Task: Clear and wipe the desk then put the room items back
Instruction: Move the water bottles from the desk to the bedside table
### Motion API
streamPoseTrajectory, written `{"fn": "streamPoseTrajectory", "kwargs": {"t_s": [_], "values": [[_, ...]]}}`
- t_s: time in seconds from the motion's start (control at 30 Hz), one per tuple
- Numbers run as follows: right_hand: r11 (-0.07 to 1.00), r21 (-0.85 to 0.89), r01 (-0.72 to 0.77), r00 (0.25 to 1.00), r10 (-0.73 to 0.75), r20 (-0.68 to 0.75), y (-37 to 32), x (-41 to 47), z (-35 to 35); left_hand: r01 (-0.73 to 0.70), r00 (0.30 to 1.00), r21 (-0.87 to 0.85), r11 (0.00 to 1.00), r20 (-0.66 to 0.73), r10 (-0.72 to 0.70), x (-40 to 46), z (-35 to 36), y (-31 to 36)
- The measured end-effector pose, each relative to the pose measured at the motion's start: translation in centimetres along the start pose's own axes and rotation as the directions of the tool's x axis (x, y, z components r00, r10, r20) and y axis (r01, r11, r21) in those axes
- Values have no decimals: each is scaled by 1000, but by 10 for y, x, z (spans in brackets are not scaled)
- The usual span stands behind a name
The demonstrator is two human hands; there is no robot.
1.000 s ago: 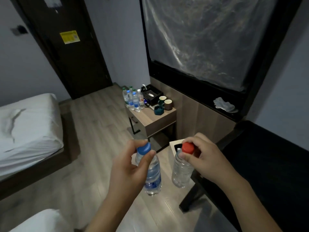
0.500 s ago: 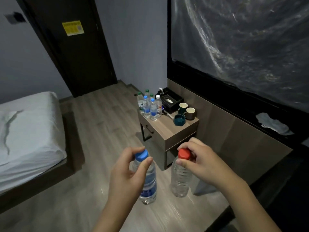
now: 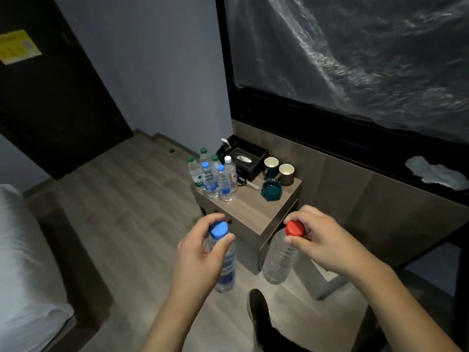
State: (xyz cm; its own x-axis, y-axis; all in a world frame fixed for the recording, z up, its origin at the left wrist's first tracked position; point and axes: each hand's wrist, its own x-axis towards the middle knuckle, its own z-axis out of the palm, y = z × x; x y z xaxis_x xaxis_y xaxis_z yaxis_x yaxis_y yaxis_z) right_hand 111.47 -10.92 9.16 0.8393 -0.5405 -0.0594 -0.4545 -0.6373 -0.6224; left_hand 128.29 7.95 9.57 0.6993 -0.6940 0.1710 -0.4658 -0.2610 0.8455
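Above floor, short of surface (image 3: 256,212) front edge: left hand (image 3: 200,252) grips blue-capped bottle (image 3: 224,262), right hand (image 3: 322,243) grips red-capped bottle (image 3: 280,257), 2 hanging apart.

Dim room, cool bluish cast, low contrast. Upper left of the frame is near black at the door (image 3: 50,97). Streaky glare on the plastic sheet (image 3: 355,59) upper right. Soft sheen on the floor (image 3: 121,199) at centre. Wide-angle bending at the edges; walls lean. Slight softness and noise throughout, bottom centre darkest and smeared.
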Motion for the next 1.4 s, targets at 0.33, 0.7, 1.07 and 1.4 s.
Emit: {"fn": "streamPoseTrajectory", "kwargs": {"t_s": [0.33,0.7,1.07,1.4], "values": [[997,-78,18,985,-4,172,71,258,35,35,966,190,981,246,-82,188,38,-69],[974,-138,-180,951,208,227,122,450,125,112,941,146,983,303,-152,299,38,-142],[914,-71,-399,885,404,232,122,475,147,144,905,190,971,371,-207,335,28,-192],[756,72,-651,757,639,139,99,334,108,-67,811,125,990,584,-19,361,66,-218]]}}
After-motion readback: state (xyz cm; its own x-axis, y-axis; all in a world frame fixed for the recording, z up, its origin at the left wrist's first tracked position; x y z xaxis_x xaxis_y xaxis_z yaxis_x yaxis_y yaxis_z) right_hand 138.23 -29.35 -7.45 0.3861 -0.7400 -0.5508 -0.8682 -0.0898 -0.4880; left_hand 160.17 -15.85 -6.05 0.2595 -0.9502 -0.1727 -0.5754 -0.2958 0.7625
